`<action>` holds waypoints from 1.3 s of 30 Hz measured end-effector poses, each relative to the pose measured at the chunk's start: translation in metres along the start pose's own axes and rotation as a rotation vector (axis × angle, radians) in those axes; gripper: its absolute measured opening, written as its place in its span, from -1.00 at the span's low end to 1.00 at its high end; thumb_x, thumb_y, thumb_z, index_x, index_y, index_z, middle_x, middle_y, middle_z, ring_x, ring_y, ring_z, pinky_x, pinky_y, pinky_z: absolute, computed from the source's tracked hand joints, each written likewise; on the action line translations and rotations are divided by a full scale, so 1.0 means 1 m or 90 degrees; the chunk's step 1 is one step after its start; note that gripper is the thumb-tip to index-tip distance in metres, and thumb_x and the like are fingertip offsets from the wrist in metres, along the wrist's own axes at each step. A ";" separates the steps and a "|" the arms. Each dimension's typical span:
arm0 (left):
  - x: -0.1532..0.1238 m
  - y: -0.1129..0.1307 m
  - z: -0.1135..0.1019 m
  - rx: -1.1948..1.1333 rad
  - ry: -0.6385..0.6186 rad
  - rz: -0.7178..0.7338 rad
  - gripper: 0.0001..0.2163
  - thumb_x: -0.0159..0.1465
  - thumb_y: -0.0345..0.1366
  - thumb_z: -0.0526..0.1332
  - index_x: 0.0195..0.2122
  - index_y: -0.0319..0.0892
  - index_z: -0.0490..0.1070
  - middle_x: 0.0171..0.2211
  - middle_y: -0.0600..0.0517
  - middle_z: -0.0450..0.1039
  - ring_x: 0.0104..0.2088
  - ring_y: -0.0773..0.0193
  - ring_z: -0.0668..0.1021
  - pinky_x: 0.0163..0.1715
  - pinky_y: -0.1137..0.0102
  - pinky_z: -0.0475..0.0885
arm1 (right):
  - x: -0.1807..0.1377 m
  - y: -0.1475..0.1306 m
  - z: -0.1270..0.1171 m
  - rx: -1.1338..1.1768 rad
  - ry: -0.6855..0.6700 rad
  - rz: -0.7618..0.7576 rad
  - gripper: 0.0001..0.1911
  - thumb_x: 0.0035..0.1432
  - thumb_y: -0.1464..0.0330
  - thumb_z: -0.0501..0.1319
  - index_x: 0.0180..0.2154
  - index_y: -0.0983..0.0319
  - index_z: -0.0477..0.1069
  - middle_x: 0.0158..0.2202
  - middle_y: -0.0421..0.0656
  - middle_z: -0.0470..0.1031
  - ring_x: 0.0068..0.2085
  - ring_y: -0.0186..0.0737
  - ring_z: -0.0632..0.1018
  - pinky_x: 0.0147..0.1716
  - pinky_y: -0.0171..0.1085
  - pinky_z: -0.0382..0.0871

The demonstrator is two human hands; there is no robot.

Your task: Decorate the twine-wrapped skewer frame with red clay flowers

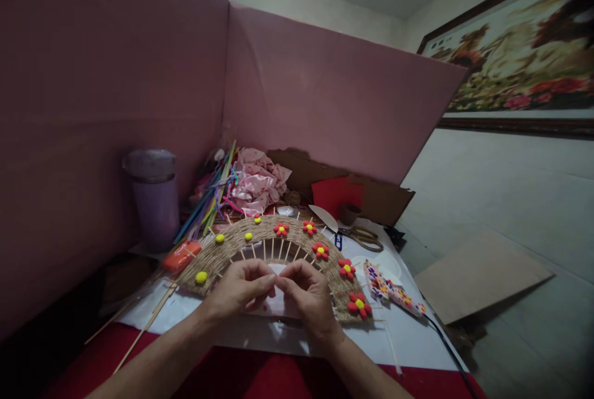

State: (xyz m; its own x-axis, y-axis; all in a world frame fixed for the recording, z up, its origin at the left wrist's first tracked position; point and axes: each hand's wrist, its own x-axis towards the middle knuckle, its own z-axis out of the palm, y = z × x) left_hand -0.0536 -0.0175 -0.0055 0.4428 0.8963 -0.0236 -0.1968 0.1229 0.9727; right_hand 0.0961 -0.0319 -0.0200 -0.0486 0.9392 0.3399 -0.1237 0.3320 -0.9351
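My left hand point(244, 287) and my right hand point(306, 291) meet at the fingertips, both closed in a pinch. Whatever they hold, if anything, is too small to make out. Just beyond them lies a half-ring woven from brown twine point(334, 263) over thin wooden sticks. Red clay flowers point(359, 305) with yellow centres sit along its right side and top. Toward the left it bears yellow clay dots point(201, 277) without full petals; the dot at the top has a little red beside it. An orange-red packet point(182, 257) rests at the half-ring's left end.
A purple tumbler point(156, 201) stands at the back left beside colourful pipe cleaners point(208, 195) and crumpled pink cloth point(260, 179). Scissors point(364, 238) lie behind the half-ring. On the right is a flower-patterned glue gun point(394, 294) with a black cord. Loose sticks point(143, 331) lie front left.
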 end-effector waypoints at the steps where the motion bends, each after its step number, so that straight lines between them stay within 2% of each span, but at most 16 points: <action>1: 0.000 -0.001 0.000 -0.033 -0.004 -0.014 -0.71 -0.01 -0.12 0.34 -0.54 -0.25 0.35 -0.67 0.13 0.32 -0.71 0.53 0.24 -0.70 0.55 0.03 | -0.001 -0.001 0.001 -0.023 -0.001 -0.024 -0.84 -0.02 0.33 0.32 -0.50 0.25 0.39 -0.56 -0.27 0.36 -0.52 -0.39 0.36 -0.50 -0.38 0.24; 5: -0.003 -0.002 0.003 -0.160 -0.051 -0.069 -0.72 0.01 -0.13 0.34 -0.49 -0.27 0.37 -0.62 0.11 0.33 -0.66 0.51 0.30 -0.66 0.56 0.12 | -0.005 -0.003 0.003 -0.126 0.026 -0.165 -0.90 -0.01 0.37 0.32 -0.50 0.23 0.44 -0.50 -0.25 0.33 -0.44 -0.35 0.37 -0.42 -0.35 0.25; 7: -0.004 0.000 0.004 -0.160 -0.079 -0.087 -0.70 0.06 -0.09 0.29 -0.47 -0.28 0.39 -0.62 0.09 0.32 -0.68 0.52 0.29 -0.71 0.58 0.06 | -0.006 -0.002 0.002 -0.154 0.033 -0.189 -0.95 0.04 0.36 0.28 -0.42 0.21 0.47 -0.46 -0.24 0.34 -0.42 -0.35 0.37 -0.42 -0.35 0.25; 11: -0.005 0.005 0.005 -0.154 -0.055 -0.129 -0.70 0.08 -0.07 0.26 -0.49 -0.25 0.35 -0.60 0.10 0.31 -0.72 0.56 0.22 -0.76 0.58 -0.07 | -0.006 -0.001 -0.002 -0.164 0.029 -0.164 -0.82 0.21 0.31 0.10 -0.25 0.19 0.45 -0.39 -0.19 0.36 -0.44 -0.35 0.38 -0.46 -0.35 0.25; 16: -0.004 0.002 0.007 -0.120 -0.028 -0.091 -0.66 0.04 -0.03 0.28 -0.50 -0.26 0.35 -0.69 0.15 0.22 -0.74 0.56 0.17 -0.76 0.56 -0.10 | -0.008 -0.006 0.002 -0.191 -0.027 -0.190 -0.91 0.12 0.35 0.21 -0.30 0.19 0.46 -0.34 -0.17 0.36 -0.31 -0.27 0.41 -0.34 -0.30 0.29; 20: -0.004 0.001 0.007 -0.096 -0.002 -0.083 -0.61 0.07 0.04 0.21 -0.55 -0.25 0.32 -0.73 0.16 0.22 -0.79 0.56 0.11 -0.78 0.54 -0.15 | -0.007 -0.006 0.004 -0.172 -0.011 -0.188 -0.94 0.13 0.38 0.21 -0.34 0.18 0.47 -0.35 -0.19 0.36 -0.30 -0.29 0.42 -0.32 -0.31 0.29; 26: -0.005 0.007 0.006 -0.071 0.011 -0.081 -0.70 -0.03 -0.12 0.33 -0.58 -0.23 0.30 -0.70 0.16 0.29 -0.79 0.58 0.11 -0.79 0.55 -0.17 | -0.006 -0.001 0.001 -0.169 -0.014 -0.168 -0.88 0.10 0.40 0.24 -0.27 0.14 0.49 -0.32 -0.18 0.36 -0.29 -0.28 0.42 -0.34 -0.32 0.30; 28: -0.005 0.007 0.006 -0.063 0.011 -0.082 -0.69 -0.01 -0.10 0.32 -0.60 -0.24 0.30 -0.72 0.16 0.26 -0.79 0.58 0.10 -0.79 0.54 -0.17 | -0.006 -0.001 0.001 -0.166 -0.025 -0.164 -0.86 0.10 0.40 0.23 -0.24 0.14 0.48 -0.30 -0.17 0.37 -0.27 -0.26 0.43 -0.33 -0.31 0.31; 32: -0.005 0.005 0.007 -0.023 0.022 -0.083 -0.65 0.01 -0.03 0.28 -0.60 -0.24 0.31 -0.74 0.16 0.25 -0.79 0.57 0.11 -0.78 0.54 -0.14 | -0.006 -0.001 0.002 -0.175 -0.006 -0.171 -0.93 0.10 0.39 0.23 -0.31 0.17 0.46 -0.30 -0.18 0.35 -0.26 -0.27 0.43 -0.33 -0.32 0.31; 36: -0.005 0.005 0.008 -0.007 0.090 -0.035 -0.66 -0.01 -0.03 0.29 -0.55 -0.21 0.27 -0.72 0.19 0.26 -0.77 0.55 0.15 -0.76 0.56 -0.04 | -0.008 0.001 0.002 -0.224 0.030 -0.148 -0.96 0.13 0.38 0.19 -0.32 0.21 0.38 -0.35 -0.19 0.39 -0.33 -0.29 0.43 -0.38 -0.34 0.30; 39: -0.005 0.006 0.009 0.064 0.084 -0.004 -0.69 -0.05 -0.08 0.33 -0.54 -0.22 0.30 -0.72 0.19 0.27 -0.75 0.53 0.20 -0.74 0.56 0.02 | -0.010 0.003 0.002 -0.280 0.031 -0.141 -0.97 0.14 0.39 0.17 -0.34 0.23 0.35 -0.41 -0.21 0.41 -0.38 -0.30 0.44 -0.41 -0.34 0.29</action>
State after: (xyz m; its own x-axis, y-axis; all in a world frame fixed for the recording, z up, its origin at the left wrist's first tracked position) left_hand -0.0489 -0.0250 0.0021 0.3236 0.9447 -0.0534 -0.1025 0.0911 0.9906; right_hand 0.0946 -0.0407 -0.0256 -0.0204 0.8414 0.5401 0.3046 0.5198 -0.7982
